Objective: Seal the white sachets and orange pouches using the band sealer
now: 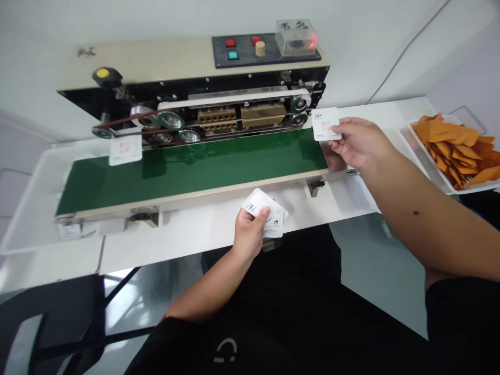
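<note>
My right hand (pixel 359 140) pinches the edge of a small white printed sachet (pixel 325 124), held upright at the right end of the band sealing machine (pixel 172 57), beside its rollers. In front of the machine, my left hand (pixel 250 229) grips several white sachets (pixel 267 212) in a loose fan, thumb on top. A further white sachet (pixel 125 149) hangs at the left end of the machine's belts, over the green conveyor belt (pixel 203 161).
At the left end of the conveyor stands a translucent bin (pixel 27 208) with some white packets in it. A white tray (pixel 425 151) of orange pieces (pixel 457 146) is at the right. A control panel (pixel 244 57) with a knob tops the machine. A dark chair (pixel 58 317) stands at lower left.
</note>
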{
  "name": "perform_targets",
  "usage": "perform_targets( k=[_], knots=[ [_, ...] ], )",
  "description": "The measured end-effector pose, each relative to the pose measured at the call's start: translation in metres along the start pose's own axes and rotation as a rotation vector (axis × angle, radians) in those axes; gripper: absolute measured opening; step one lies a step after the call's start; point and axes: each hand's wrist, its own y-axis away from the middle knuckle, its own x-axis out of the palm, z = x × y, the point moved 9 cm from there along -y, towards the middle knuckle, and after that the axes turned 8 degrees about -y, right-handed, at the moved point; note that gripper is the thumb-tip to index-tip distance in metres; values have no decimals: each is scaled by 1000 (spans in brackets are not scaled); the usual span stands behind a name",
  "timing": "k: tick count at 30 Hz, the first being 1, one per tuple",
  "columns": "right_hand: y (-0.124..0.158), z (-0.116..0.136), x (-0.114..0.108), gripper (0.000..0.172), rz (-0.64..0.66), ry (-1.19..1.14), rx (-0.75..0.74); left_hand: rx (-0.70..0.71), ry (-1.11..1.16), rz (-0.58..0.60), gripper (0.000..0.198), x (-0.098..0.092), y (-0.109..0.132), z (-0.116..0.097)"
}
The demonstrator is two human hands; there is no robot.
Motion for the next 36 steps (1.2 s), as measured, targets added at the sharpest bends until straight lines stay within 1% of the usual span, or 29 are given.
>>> perform_targets(
  k=[4, 6, 8, 10, 12, 14, 17, 19, 21, 23, 25, 27, 29, 30, 32, 33, 35, 36],
  knots=[
    [-9, -1, 18, 22, 26, 20, 8, -6, 6, -11, 55, -4, -3, 1],
    [-10, -1, 26, 23, 18, 23, 12, -8, 12, -16, 55, -5, -4, 1],
    [-10, -2, 33, 23, 11, 36, 37, -8, 15, -23, 54, -7, -4, 1],
    [-9, -3, 40, 22, 31, 68, 70, -4, 13, -30, 54, -9, -5, 1],
    [-6, 1, 45, 25, 66, 111, 69, -1, 7, -33, 54, -10, -5, 0],
    [1, 8, 43, 28, 65, 151, 36, -1, 2, -30, 54, -11, -5, 0],
    [24, 19, 33, 27, 10, 187, -64, 1, 4, -22, 55, -11, -6, 0],
    [52, 25, 26, 23, -32, 187, -170, 1, 10, -12, 54, -9, -5, 1],
    [88, 25, 22, 19, -46, 187, -267, -5, 13, 5, 54, -5, -4, 3],
    [123, 16, 27, 18, 16, 226, -322, -17, 3, 24, 54, -1, -3, 4],
    [153, 2, 39, 21, 148, 308, -329, -19, -12, 36, 54, 5, -2, 5],
    [175, -15, 53, 25, 291, 393, -304, -7, -28, 55, 54, 11, 0, 4],
    [187, -30, 64, 27, 390, 440, -270, 3, -54, 104, 54, 20, 2, 2],
    [190, -36, 68, 28, 418, 447, -256, 4, -76, 142, 54, 26, 3, 1],
    [191, -44, 72, 28, 435, 438, -238, 3, -129, 222, 52, 36, 7, 0],
    [190, -48, 73, 25, 438, 431, -227, 7, -154, 252, 50, 40, 8, -1],
    [190, -56, 72, 17, 441, 409, -193, 21, -194, 289, 48, 45, 11, -2],
    [190, -60, 71, 16, 442, 392, -161, 28, -207, 300, 47, 45, 12, -2]
  ],
)
